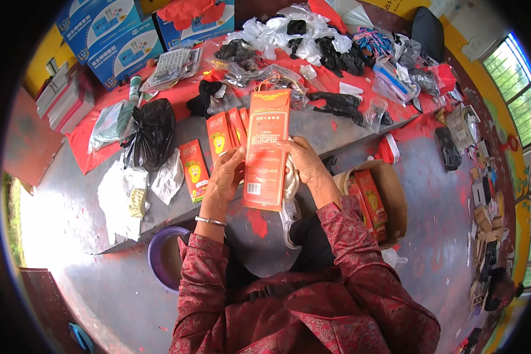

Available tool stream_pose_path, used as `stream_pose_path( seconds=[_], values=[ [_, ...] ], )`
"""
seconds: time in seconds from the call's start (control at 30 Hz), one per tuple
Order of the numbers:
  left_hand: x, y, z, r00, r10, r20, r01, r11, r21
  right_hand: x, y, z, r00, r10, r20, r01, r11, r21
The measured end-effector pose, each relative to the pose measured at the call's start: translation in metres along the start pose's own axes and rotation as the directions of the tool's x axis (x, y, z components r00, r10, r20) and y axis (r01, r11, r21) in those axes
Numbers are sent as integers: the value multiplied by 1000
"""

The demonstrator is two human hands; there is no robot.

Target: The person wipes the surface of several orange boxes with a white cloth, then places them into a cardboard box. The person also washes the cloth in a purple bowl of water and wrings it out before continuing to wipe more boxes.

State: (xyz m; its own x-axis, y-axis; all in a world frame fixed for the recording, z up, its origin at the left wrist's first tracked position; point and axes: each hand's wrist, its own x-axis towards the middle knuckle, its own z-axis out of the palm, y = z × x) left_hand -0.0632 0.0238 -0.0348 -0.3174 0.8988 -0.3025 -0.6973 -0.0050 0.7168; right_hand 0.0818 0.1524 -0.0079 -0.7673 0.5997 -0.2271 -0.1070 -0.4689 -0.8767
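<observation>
We have the tall, flat red card packet with gold print [266,156] up in front of us, between both hands and over the near edge of the grey tabletop [366,139]. Its long axis runs away from our body, from the lap side toward the heaped table, and its broad printed face is turned up to us, with a pale barcode patch at the lower left.

Our right hand [308,165] has the clearer grip: the thumb presses on the front at the right long edge, about midway along, and the fingers go behind, where we cannot see them. Our left hand [223,174], below which sits a silver-coloured bangle [210,222], is half curled at the opposite long edge, level with the middle; we cannot tell whether its fingers pinch the card or only rest against it. So the 2 hands flank the packet, and both short ends are free.

Just beyond our left hand lie overlapping red packets with a yellow cartoon figure [218,137], and 1 similar red packet [194,170] rests alone to their left. Beside our right forearm, an open brown cardboard carton [397,203] holds more red packets [369,197]. A round purple plastic basin [156,262] stands on the floor, left of our left sleeve.
</observation>
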Motion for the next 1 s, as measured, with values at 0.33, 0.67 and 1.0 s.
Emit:
stream_pose_path(
  seconds=[0.33,0.67,1.0],
  values=[
    [-9,-4,18,984,26,176,-6,993,-117,-9,-42,-13,957,-188,-223,98,927,-363],
    [-18,-28,37,962,34,272,-59,995,86,13,-22,11,710,-552,437,440,-138,-888],
    [-14,-3,14,968,210,139,-202,977,-68,-19,-18,-2,780,-169,603,576,570,-585]
  ],
)
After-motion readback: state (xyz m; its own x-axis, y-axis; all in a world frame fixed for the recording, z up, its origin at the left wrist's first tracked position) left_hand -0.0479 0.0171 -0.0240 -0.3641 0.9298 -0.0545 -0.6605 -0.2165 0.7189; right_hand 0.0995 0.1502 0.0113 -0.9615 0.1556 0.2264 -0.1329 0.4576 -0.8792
